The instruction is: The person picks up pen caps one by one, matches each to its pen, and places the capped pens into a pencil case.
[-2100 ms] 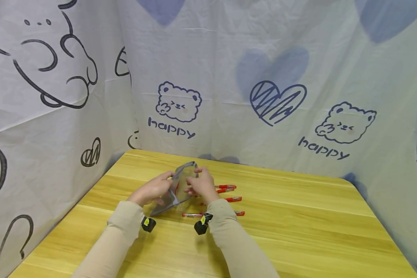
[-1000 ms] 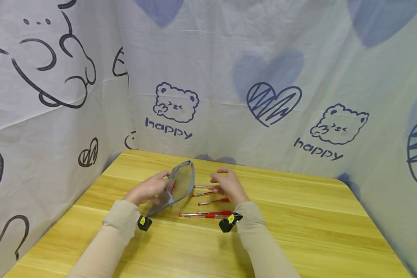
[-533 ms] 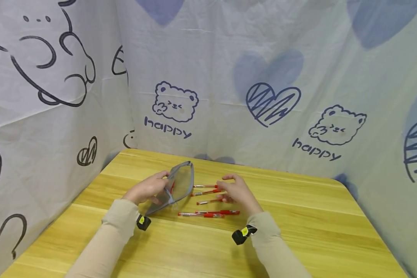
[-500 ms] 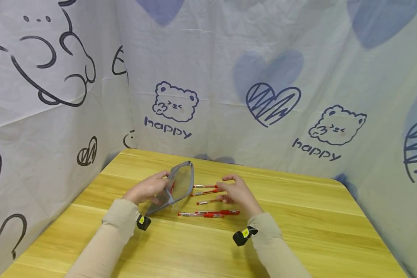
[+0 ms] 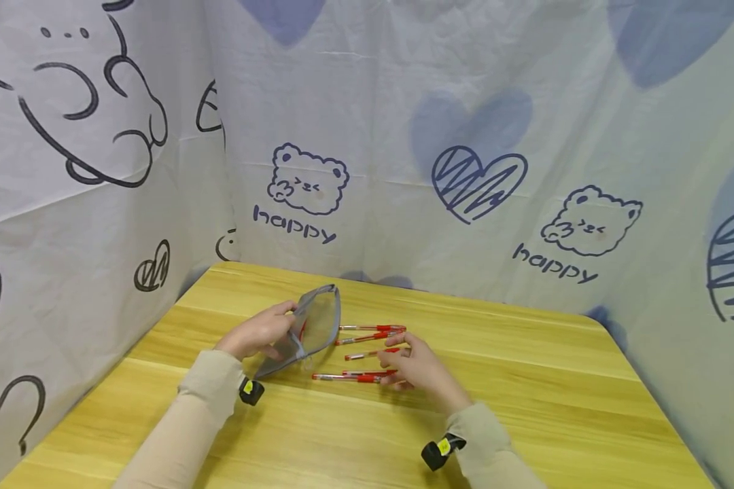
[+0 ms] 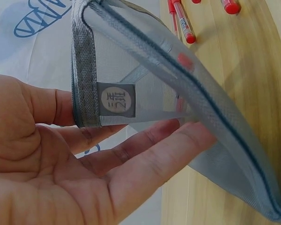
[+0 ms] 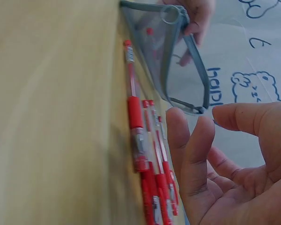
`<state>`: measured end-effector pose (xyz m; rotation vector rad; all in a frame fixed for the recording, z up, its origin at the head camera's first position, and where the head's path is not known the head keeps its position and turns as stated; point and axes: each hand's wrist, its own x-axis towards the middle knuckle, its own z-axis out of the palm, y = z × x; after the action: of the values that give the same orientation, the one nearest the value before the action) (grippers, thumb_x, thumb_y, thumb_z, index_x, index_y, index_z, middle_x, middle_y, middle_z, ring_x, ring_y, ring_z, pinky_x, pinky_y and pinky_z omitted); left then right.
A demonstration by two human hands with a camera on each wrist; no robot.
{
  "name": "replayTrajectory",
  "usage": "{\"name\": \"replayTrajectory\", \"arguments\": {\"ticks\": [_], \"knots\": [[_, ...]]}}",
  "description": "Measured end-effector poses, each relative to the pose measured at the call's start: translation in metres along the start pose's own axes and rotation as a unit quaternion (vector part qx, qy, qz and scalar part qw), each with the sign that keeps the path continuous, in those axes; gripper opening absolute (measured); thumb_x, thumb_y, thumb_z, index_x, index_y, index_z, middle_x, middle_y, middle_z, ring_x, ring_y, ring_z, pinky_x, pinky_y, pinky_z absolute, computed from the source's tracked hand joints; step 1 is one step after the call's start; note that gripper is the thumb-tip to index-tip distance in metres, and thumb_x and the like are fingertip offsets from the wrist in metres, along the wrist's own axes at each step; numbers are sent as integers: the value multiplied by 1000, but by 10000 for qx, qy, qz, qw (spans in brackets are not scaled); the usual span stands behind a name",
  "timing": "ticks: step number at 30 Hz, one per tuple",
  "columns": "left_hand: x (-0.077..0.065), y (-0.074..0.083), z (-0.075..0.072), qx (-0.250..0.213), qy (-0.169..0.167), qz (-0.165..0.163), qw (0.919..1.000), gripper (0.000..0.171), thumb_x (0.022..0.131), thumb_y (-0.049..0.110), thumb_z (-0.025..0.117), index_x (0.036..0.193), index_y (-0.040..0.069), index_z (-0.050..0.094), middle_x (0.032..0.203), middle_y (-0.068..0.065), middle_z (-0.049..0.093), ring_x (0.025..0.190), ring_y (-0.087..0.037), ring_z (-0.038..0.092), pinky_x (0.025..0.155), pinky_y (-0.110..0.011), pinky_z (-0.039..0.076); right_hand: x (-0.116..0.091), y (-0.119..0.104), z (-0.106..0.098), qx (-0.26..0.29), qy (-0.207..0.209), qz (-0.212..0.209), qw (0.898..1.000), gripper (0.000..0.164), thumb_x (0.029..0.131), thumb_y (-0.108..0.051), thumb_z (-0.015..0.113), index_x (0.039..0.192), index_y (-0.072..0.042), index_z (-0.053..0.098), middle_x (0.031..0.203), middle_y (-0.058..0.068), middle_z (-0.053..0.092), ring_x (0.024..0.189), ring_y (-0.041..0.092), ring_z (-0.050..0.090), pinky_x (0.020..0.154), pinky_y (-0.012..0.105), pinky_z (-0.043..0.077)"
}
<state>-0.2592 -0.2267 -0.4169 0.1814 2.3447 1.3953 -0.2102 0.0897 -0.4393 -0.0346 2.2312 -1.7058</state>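
My left hand (image 5: 258, 333) grips the edge of a grey mesh zipper pouch (image 5: 323, 324) and holds its mouth apart toward the right. In the left wrist view the thumb lies at the zip edge, beside a small label (image 6: 117, 99), with fingers behind the mesh. Something red, pen-like (image 7: 150, 40), shows inside the pouch in the right wrist view. Several red gel pens (image 5: 348, 378) lie on the table right of the pouch. Over their right ends hovers my right hand (image 5: 425, 372), fingers loosely bent, nothing between thumb and fingertips (image 7: 203, 126).
The yellow wood-grain table (image 5: 526, 394) stretches out to the right and in front of the pens. A white printed cloth (image 5: 379, 238) hangs behind and along the sides. Black wrist cameras (image 5: 437, 454) sit under both wrists.
My right hand has come out from the pouch mouth, moved right over the pens, then nearer to me toward the front pens. The left hand keeps its grip on the pouch.
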Motion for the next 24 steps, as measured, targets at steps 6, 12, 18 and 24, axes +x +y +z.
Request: {"name": "replayTrajectory", "arguments": {"ticks": [6,12,18,24], "knots": [[-2,0,-1,38,-34,43,10000,49,108,15,31,155,3,37,134,-29,59,113,-39,67,88,-57,63,-5,8,10,-368,-108,-213,9990,40,107,-19,66,140,2,55,112,19,72,71,14,74,57,25,53],[-3,1,0,47,-29,48,10000,51,108,15,32,157,3,36,136,-30,57,117,-41,66,89,-57,63,-2,13,20,-645,-229,-393,9969,35,106,-18,68,134,1,63,105,16,71,72,14,76,56,24,53],[-4,1,0,80,-15,58,10000,55,106,14,33,160,2,33,141,-32,53,120,-44,64,88,-55,64,2,15,28,-801,-173,-575,9950,32,104,-18,71,130,2,66,105,13,70,75,18,78,55,25,55],[-3,0,0,98,-14,114,9999,51,106,14,33,156,1,37,133,-30,57,116,-42,67,86,-54,64,3,16,32,-851,-100,-598,9945,30,103,-16,72,126,2,67,104,12,72,78,19,79,58,27,59]]}}
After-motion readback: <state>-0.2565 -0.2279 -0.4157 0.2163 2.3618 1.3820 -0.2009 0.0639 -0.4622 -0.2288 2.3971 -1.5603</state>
